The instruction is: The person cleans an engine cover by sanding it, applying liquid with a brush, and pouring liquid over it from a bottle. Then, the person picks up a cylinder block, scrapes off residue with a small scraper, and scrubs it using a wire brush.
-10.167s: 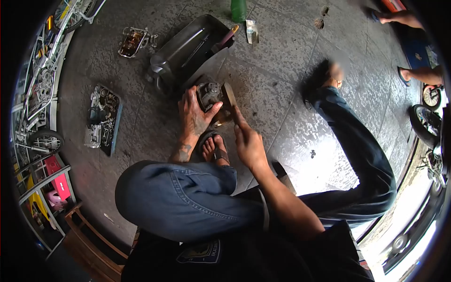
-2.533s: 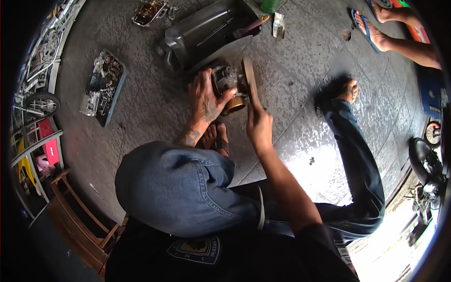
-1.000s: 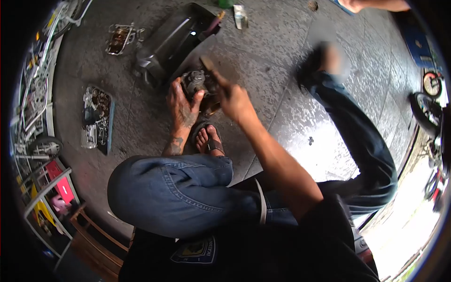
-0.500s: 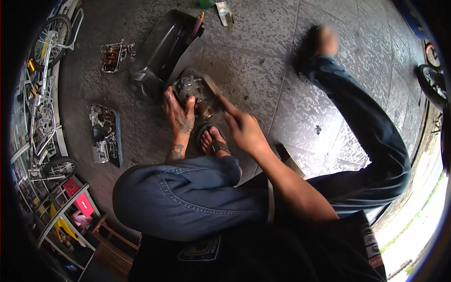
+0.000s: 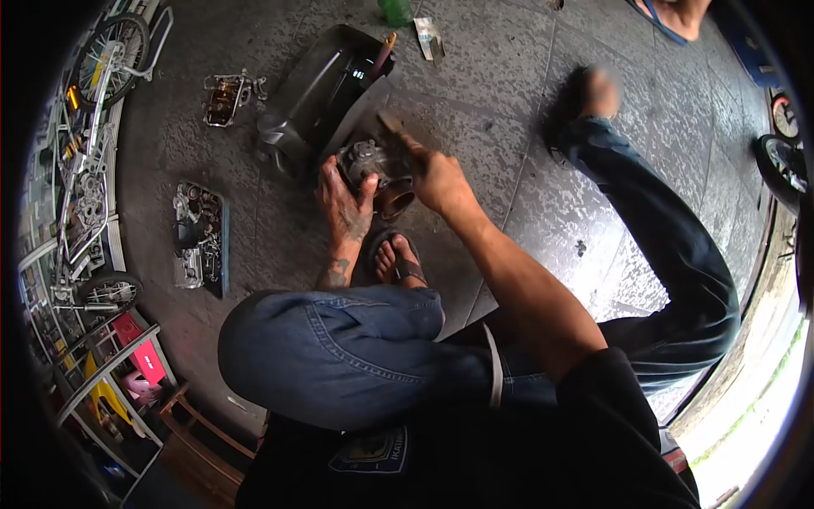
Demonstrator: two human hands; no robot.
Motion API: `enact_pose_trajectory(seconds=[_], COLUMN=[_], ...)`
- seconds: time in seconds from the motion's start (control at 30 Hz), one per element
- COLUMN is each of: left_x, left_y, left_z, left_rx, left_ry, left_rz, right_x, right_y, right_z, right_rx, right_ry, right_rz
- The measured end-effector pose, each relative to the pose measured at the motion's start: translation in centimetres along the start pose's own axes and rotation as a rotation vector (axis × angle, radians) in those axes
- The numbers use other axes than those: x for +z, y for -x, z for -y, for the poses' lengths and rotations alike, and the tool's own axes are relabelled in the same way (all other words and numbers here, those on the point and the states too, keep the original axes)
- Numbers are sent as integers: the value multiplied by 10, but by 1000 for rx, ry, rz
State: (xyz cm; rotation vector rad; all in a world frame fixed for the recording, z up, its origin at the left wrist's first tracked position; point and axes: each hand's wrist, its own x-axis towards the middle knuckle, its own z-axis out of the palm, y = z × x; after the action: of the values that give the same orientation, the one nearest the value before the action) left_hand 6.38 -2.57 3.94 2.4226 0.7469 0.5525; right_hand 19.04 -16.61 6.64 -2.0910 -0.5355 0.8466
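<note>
A dark metal engine part [image 5: 365,159] with a brown cylindrical end [image 5: 395,198] rests on the floor in front of my foot. My left hand [image 5: 346,202] grips its left side, thumb over the near face and fingers round the far edge. On the other side, my right hand [image 5: 440,181] is closed round a flat wooden-handled tool [image 5: 396,131], whose pale end points up and left past the part. Whether the tool touches the metal is hidden by blur and by my hand.
Just beyond lies a black plastic tray [image 5: 309,89] with a brush [image 5: 383,55]. Left are an oily metal cover [image 5: 225,99] and a parts tray [image 5: 200,237]. A paper packet [image 5: 429,39], green bottle [image 5: 395,12] and another person's foot [image 5: 678,17] are farther off.
The view has shifted, so the floor items sit further right. My right hand has drawn closer to the part with the tool; my left hand keeps its grip. Another person's foot has entered at top right.
</note>
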Motion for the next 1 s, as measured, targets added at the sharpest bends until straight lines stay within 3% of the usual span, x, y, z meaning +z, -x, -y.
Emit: enact_pose_trajectory(seconds=[0.13,0.2,0.27,0.33,0.47,0.63,0.73,0.8,0.87,0.9,1.0], left_x=[4,-2,1,2,3,1,1,3,4,3,3], left_y=[2,0,1,1,1,-1,2,2,2,1,5], left_z=[9,-1,-6,1,4,-8,2,3,4,3,0], left_rx=[18,7,16,-2,39,-25,-49,-36,-19,-38,-54], left_ry=[26,8,4,53,-17,84,28,23,13,29,30], left_rz=[-16,-13,2,-30,-30,-19,22,-9,-18,-5,7], right_x=[-2,2,-1,12,-2,9,-6,-4,9,5,13], right_y=[38,39,20,29,68,-11,9,43,59,49,-18], right_z=[-3,-42,-13,7,-17,10,3,-10,-29,-13,-9], right_rx=[-104,65,100,-176,-215,-41,-105,-106,-259,-44,-61], right_ry=[-100,-160,-47,-39,-127,160,26,48,-117,-49,9], right_rz=[-2,-23,-11,-94,-39,45,63,23,-218,-75,-50])
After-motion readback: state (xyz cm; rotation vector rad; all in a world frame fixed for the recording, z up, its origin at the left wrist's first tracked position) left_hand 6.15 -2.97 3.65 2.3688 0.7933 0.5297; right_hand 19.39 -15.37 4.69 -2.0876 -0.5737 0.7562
